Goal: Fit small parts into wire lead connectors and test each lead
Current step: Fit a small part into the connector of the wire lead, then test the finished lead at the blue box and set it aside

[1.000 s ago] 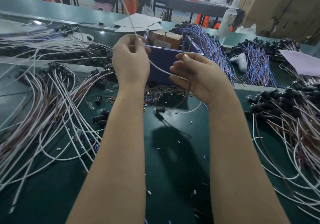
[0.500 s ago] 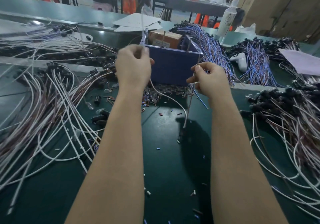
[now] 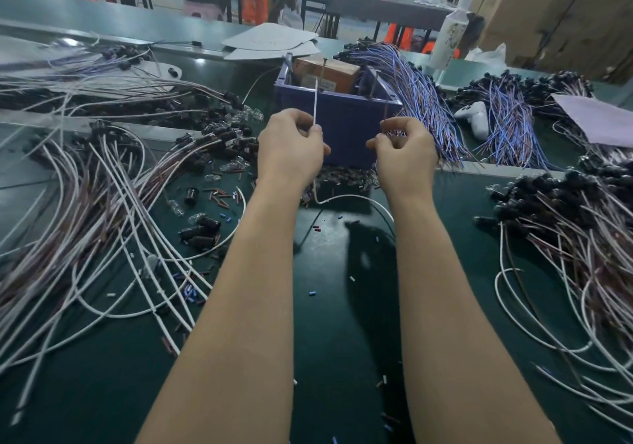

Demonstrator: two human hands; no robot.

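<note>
My left hand [image 3: 291,145] pinches a thin white wire lead [image 3: 315,104] whose short free end stands up in front of the blue plastic box [image 3: 346,125]. The same lead runs down behind the hand and loops over the green mat [image 3: 356,198]. My right hand [image 3: 404,150] is raised level with the left, fingers curled with the tips together; whether it pinches the brown wire end is hidden. A heap of small clear and dark parts [image 3: 346,176] lies at the foot of the box.
Piles of white and brown leads with black connectors lie left [image 3: 85,203] and right [image 3: 575,231]. Blue-purple wire bundles [image 3: 421,94] sit behind the box. A brown carton [image 3: 329,70] is inside it. A white game controller [image 3: 476,118] and bottle [image 3: 448,32] stand back right.
Both hands dropped lower in front of the blue box and came level. The long upright stretch of white lead above my left hand shortened to a short stub, and the lead's loop settled onto the mat.
</note>
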